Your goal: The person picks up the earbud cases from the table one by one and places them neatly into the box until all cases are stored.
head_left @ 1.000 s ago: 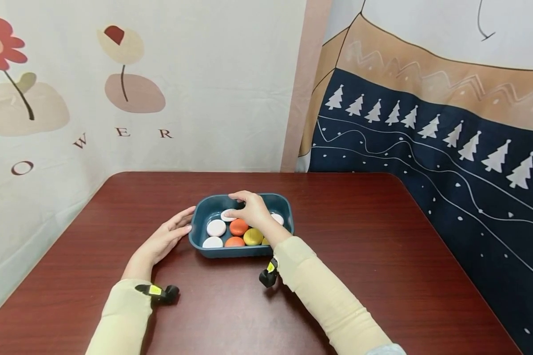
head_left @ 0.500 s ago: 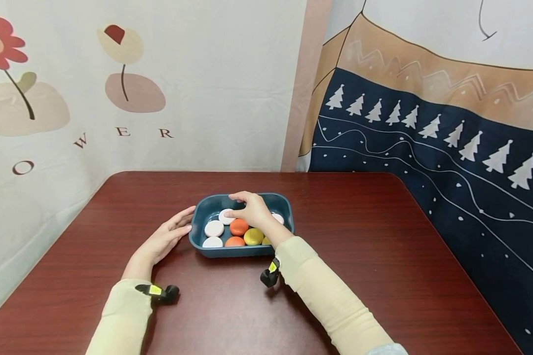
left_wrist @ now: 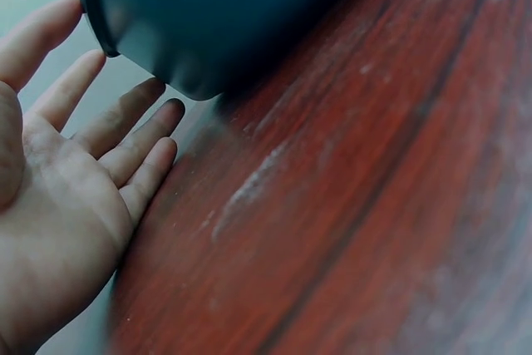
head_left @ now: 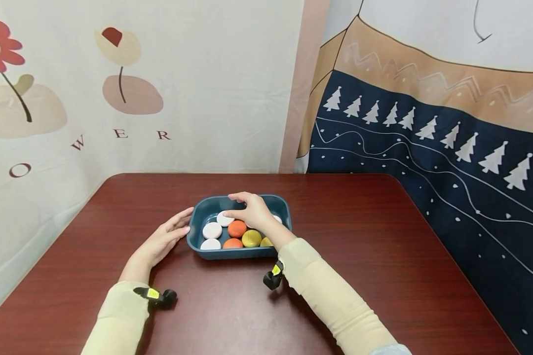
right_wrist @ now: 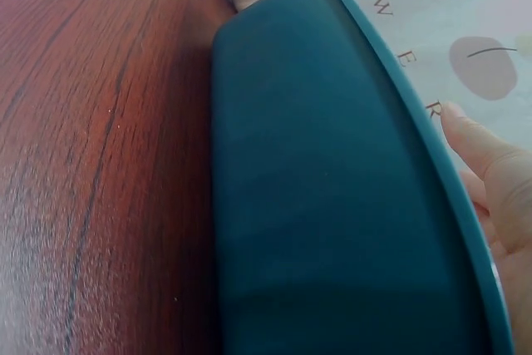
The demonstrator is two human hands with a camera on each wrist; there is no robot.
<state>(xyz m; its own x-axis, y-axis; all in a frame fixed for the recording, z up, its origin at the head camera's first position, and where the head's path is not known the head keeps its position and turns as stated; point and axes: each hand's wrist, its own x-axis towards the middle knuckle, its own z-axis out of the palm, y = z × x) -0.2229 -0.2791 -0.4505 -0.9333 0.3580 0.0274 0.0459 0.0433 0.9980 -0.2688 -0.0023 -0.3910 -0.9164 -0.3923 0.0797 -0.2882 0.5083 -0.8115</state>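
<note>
A dark blue-green tray (head_left: 235, 253) stands on the table with round, glossy pieces inside. Its white pieces (head_left: 211, 230) lie mostly to the left, with orange pieces (head_left: 237, 229) and yellow pieces (head_left: 251, 238) nearer the front. My left hand (head_left: 159, 241) rests its extended fingers against the tray's left end; the left wrist view shows fingertips at the wall. Over the tray reaches my right hand (head_left: 254, 213), fingers stretched toward the far rim, thumb at a white piece (head_left: 224, 220) at the back. Part of the tray's right side is hidden by the right hand and wrist.
The reddish-brown wooden table (head_left: 360, 246) extends around the tray. Behind it hang a pale cloth (head_left: 222, 88) with flower prints and a dark blue cloth (head_left: 382, 143) with white trees. A small black camera (head_left: 273, 277) sits at the right wrist.
Between the earlier frames and now, the white piece by the right thumb has shifted slightly left and toward the front. Both hands stay nearly in place at the tray.
</note>
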